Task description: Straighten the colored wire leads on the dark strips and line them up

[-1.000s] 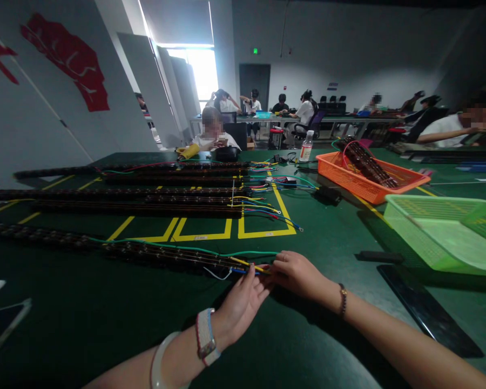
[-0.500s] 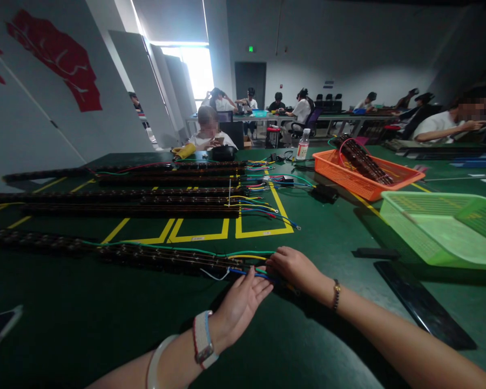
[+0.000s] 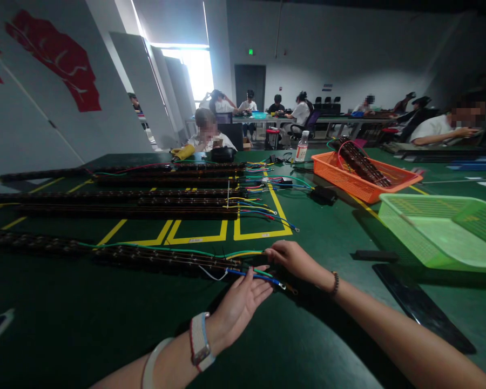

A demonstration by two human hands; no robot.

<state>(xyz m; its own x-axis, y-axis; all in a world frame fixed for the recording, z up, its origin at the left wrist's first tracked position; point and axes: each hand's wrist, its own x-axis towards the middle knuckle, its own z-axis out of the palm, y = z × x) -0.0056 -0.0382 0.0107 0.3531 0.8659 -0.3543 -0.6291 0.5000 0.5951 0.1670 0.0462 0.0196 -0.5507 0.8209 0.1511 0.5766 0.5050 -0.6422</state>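
A long dark wire harness [image 3: 157,256] lies across the near part of the green table [image 3: 146,324], its coloured wire ends pointing right. My left hand [image 3: 245,297] is palm up under those ends, fingers stretched out, with a blue wire [image 3: 255,276] and a green wire lying across it. Ring terminals stick out past its fingertips. Just above and to the right, my right hand [image 3: 294,262] pinches the end of the yellow and green wires [image 3: 243,253]. A white tie [image 3: 214,276] loops off the harness beside the left hand.
More harnesses [image 3: 166,210] lie behind, over yellow tape outlines. At the right are an orange basket [image 3: 368,192] holding a dark bundle, a green basket [image 3: 437,254], a black slab [image 3: 423,308] and a small black bar [image 3: 375,255]. A bottle [image 3: 302,147] stands farther back. People sit beyond.
My right hand has moved slightly up and away from my left hand. The blue wire's ring terminal now shows beyond the left fingers. My left hand has barely moved.
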